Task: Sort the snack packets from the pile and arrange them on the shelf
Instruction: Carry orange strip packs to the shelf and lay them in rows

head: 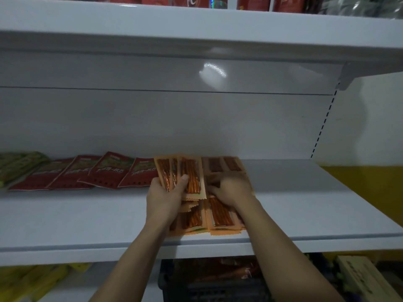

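Approx. halfway, I'd judge: green packets (19, 164) & red packets (87, 173) lie in rows at back-left of shelf (87, 214). Left hand (165, 192) pinches orange packets (193, 171) mid-shelf; right hand (233, 188) rests on them, grip unclear. Basket (174, 286) below prob. holds more.

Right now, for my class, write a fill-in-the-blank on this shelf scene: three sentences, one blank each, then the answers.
The left hand grips orange packets with its ____ on top.
The row of packets beside that hand is ____.
The green packets lie at the far ____ end of the shelf.
Missing words: thumb, red, left.
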Tool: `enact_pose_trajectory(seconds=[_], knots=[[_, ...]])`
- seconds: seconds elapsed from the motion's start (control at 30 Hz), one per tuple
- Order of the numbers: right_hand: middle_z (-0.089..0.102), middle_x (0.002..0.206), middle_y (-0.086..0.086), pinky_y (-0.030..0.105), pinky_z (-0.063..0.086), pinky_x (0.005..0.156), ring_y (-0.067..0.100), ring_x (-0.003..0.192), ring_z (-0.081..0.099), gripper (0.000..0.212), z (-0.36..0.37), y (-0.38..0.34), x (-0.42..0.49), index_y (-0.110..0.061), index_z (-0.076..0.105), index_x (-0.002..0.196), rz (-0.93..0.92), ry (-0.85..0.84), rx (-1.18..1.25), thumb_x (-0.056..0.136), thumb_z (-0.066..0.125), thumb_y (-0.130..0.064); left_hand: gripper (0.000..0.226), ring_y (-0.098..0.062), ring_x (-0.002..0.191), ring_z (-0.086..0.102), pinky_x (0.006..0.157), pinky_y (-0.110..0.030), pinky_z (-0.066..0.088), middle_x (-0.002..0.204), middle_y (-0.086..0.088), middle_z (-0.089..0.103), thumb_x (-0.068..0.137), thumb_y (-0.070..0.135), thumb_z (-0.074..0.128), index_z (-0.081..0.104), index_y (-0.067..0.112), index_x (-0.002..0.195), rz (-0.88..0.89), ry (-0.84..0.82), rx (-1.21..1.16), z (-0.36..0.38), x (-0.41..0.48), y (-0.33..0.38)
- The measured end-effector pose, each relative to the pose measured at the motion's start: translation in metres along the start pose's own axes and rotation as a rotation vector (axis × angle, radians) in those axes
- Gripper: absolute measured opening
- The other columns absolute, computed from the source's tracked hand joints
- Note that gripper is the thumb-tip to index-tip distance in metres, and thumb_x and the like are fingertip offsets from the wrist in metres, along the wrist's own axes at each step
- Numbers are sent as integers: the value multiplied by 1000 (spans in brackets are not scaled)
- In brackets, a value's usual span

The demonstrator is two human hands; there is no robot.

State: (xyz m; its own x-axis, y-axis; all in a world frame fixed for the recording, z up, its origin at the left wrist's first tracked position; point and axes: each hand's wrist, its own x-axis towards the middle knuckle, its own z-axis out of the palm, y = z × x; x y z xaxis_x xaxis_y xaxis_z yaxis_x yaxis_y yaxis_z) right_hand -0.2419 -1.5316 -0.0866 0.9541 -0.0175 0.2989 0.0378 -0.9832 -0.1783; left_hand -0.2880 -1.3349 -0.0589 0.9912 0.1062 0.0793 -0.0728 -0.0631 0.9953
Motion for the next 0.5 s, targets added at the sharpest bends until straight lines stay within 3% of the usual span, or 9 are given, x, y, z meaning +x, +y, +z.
enact_pose_trajectory(seconds=[0.13, 0.23, 0.33, 0.4, 0.5], knots=[[71, 96, -3, 29, 51, 71, 17, 85, 63, 28, 3, -4, -2, -23, 74, 97, 25, 41, 0, 93, 54, -43, 33, -8, 89, 64, 64, -21, 45, 101, 5, 66, 89, 42, 68, 53, 22, 111, -7, -8, -8, 5, -4, 1], [69, 108, -2, 27, 47, 69, 18, 92, 62, 27, -3, -3, -7, -27, 70, 111, 57, 131, 28, 93, 53, -38, 34, -7, 88, 64, 63, -22, 45, 100, 6, 66, 89, 42, 68, 53, 23, 113, -6, -13, -9, 8, -7, 1], [66, 115, -7, 26, 46, 77, 14, 99, 62, 32, -29, -7, -19, -28, 66, 122, 156, 214, 449, 96, 54, -43, 33, -6, 87, 64, 64, -22, 47, 98, 8, 67, 89, 41, 68, 55, 23, 113, 4, -8, -8, 11, -8, 2], [65, 116, -15, 30, 49, 90, 7, 106, 60, 41, -47, -16, -26, -31, 63, 125, 121, 70, 823, 91, 59, -53, 35, -7, 87, 67, 68, -25, 53, 98, 7, 70, 87, 42, 70, 58, 22, 113, 1, -21, -25, 15, -9, 3], [66, 119, -14, 31, 53, 89, 7, 109, 62, 58, -52, -21, -30, -34, 57, 130, 18, -90, 964, 77, 78, -47, 32, -9, 86, 70, 67, -24, 53, 95, 5, 74, 89, 46, 66, 64, 22, 110, 8, -58, -50, 22, -11, 6]])
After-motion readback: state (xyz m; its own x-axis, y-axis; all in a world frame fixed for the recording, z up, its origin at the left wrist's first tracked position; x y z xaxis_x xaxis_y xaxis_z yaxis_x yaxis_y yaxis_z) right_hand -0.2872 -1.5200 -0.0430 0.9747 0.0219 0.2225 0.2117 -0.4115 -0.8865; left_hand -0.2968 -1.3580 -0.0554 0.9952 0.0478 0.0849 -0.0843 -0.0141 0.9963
